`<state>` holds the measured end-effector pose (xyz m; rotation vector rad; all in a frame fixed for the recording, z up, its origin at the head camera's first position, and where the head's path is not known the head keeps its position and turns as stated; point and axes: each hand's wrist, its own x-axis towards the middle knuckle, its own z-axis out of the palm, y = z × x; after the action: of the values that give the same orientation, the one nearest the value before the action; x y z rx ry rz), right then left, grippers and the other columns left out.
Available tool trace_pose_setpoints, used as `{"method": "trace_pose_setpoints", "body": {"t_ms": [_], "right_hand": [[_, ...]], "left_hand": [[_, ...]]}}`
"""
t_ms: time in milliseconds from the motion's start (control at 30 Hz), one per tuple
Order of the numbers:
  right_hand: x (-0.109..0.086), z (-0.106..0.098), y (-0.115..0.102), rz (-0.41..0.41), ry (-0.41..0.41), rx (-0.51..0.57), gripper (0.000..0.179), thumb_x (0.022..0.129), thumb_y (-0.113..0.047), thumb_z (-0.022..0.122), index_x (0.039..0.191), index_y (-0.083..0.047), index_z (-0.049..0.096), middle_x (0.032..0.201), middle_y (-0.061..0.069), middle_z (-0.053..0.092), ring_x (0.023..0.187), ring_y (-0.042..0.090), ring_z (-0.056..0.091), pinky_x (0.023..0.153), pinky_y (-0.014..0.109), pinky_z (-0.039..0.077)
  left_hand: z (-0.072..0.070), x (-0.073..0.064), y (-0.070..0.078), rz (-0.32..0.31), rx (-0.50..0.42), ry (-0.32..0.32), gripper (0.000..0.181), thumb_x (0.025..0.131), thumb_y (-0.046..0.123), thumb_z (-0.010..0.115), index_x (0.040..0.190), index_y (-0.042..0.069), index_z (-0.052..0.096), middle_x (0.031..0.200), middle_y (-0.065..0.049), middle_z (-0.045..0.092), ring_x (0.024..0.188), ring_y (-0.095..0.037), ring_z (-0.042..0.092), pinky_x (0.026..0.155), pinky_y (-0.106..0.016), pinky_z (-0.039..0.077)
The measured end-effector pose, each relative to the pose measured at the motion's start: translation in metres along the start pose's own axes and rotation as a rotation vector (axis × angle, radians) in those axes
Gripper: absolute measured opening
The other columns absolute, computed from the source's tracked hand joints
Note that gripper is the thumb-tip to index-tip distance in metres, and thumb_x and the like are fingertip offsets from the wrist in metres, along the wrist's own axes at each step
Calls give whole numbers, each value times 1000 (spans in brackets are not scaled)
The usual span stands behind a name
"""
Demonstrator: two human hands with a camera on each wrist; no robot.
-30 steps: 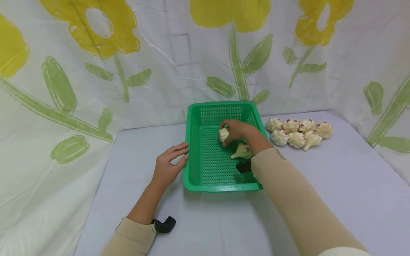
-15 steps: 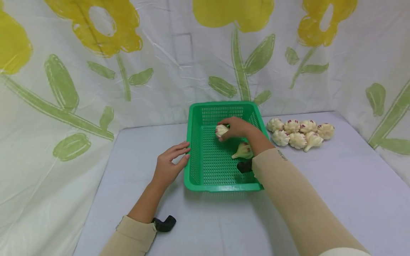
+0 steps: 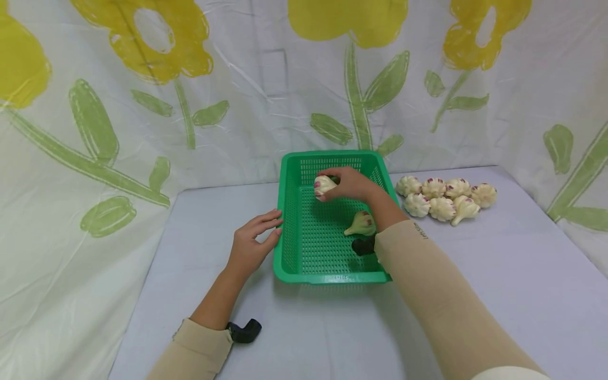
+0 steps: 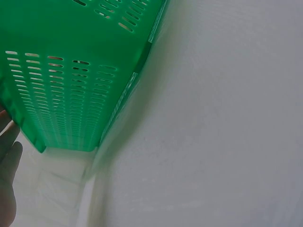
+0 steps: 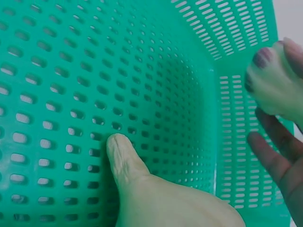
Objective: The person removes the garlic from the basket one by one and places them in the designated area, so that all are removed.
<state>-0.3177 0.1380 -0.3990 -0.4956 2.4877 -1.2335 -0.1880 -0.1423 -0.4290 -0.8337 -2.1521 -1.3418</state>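
My right hand (image 3: 350,183) reaches into the green plastic basket (image 3: 332,278) and grips a garlic bulb (image 3: 324,187), cream with purple marks, above the basket floor. The right wrist view shows the held garlic bulb (image 5: 270,78) at the right edge, fingers around it. A second garlic bulb (image 3: 362,224) lies on the basket floor below that hand, its stem pointing left. My left hand (image 3: 250,244) rests with extended fingers against the basket's left rim. In the left wrist view only part of the left hand (image 4: 7,165) shows, next to the basket wall (image 4: 61,42).
Several more garlic bulbs (image 3: 442,209) are grouped on the table (image 3: 209,211) to the right of the basket. A white curtain (image 3: 247,121) with painted yellow flowers hangs behind the table. Both wrists carry a black camera mount (image 3: 244,331).
My right hand has lifted the garlic bulb and moved it slightly left and toward the back of the basket. The left hand keeps its place at the rim.
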Motion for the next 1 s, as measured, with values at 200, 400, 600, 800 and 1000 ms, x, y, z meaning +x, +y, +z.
{"method": "trace_pose_setpoints", "body": {"t_ms": [200, 400, 600, 800, 1000], "right_hand": [[-1, -1, -4, -16, 57, 103, 74, 80, -32, 82, 145, -18, 49, 129, 6, 58, 103, 25, 61, 88, 51, 53], [-3, -3, -9, -21, 131, 205, 74, 79, -28, 84, 145, -18, 50, 125, 10, 59, 109, 26, 57, 95, 53, 51], [-6, -5, -14, -42, 206, 268, 71, 82, -27, 81, 145, -18, 50, 124, 11, 59, 108, 24, 54, 87, 45, 53], [-11, -7, -18, -74, 264, 330, 64, 86, -25, 78, 144, -21, 52, 129, 8, 59, 110, 22, 55, 81, 34, 52], [-17, -12, -21, -89, 331, 383, 62, 84, -26, 80, 141, -28, 55, 125, 6, 59, 106, 20, 57, 79, 30, 53]], "left_hand": [[0, 1, 2, 0, -8, 1, 23, 82, -11, 70, 105, -12, 71, 116, -25, 68, 116, -42, 62, 103, -16, 46], [0, 0, -3, 6, 24, 8, 23, 82, -11, 69, 105, -11, 71, 116, -24, 69, 116, -39, 63, 102, -19, 48], [1, -1, -5, -10, -2, 1, 23, 82, -11, 70, 106, -12, 71, 117, -24, 68, 116, -40, 62, 103, -16, 45], [6, -6, -31, -15, -5, 2, 26, 83, -6, 72, 109, -4, 73, 121, -15, 69, 120, -32, 62, 104, -15, 44], [6, -9, -39, 4, -14, -6, 26, 86, 0, 72, 112, 2, 74, 124, -8, 69, 122, -27, 62, 103, -19, 47]]}}
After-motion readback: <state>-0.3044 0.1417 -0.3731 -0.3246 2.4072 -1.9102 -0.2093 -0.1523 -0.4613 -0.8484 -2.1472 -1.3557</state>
